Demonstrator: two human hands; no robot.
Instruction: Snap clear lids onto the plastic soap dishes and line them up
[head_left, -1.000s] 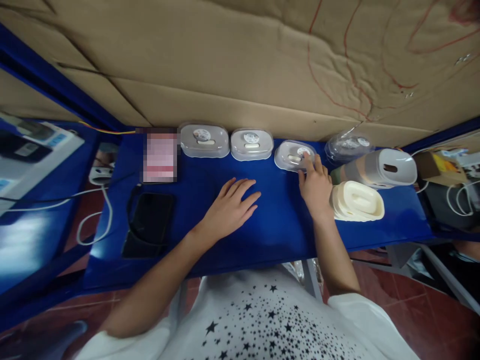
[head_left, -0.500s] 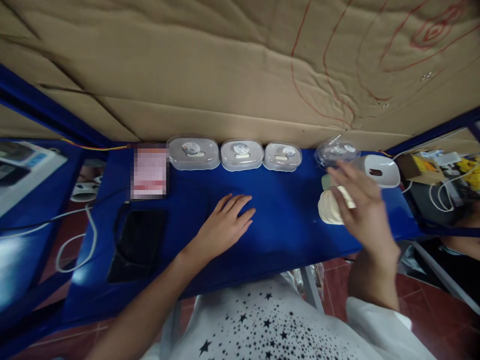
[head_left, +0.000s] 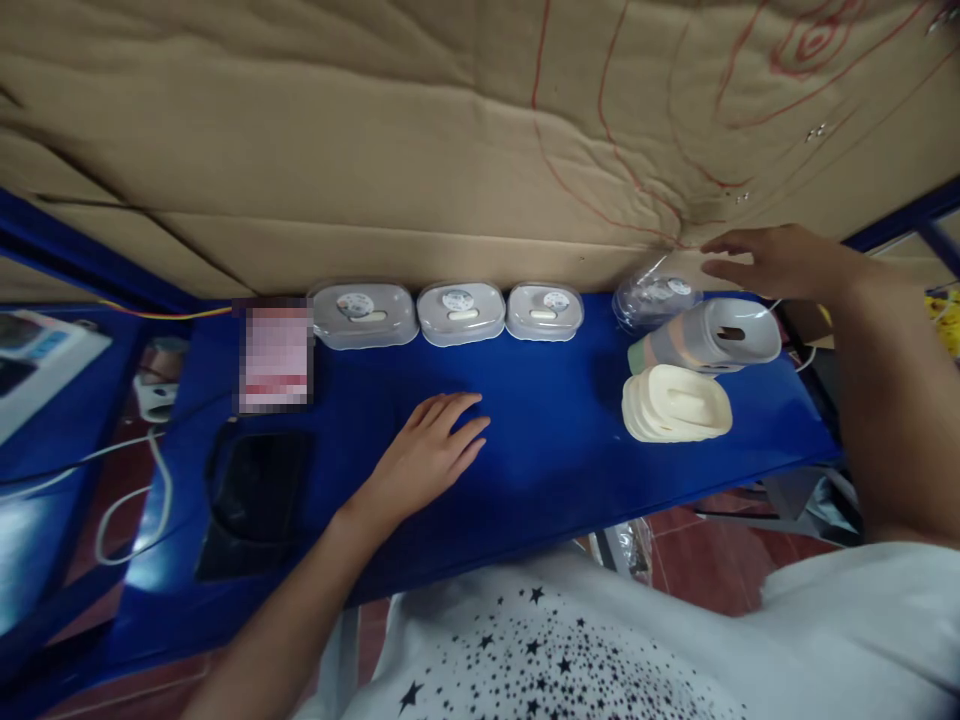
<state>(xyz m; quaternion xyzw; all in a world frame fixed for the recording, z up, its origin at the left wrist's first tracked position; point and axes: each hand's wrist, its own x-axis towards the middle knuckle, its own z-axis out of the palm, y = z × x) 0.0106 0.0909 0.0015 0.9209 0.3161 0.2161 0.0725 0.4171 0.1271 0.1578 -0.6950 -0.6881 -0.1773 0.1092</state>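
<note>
While the left hand lies loose over the blue table with nothing in its fingers, the right hand hangs above the stack of plastic tubs, its fingers stretched out and grasping nothing that shows. The tubs sit between the clear covers behind and the cream trays in front, and three plastic lids line the table's back edge.

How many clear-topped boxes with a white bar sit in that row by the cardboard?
3: the leftmost box, the middle box, and the rightmost box, nearest the clear plastic covers. None looks hidden in that row.
</note>
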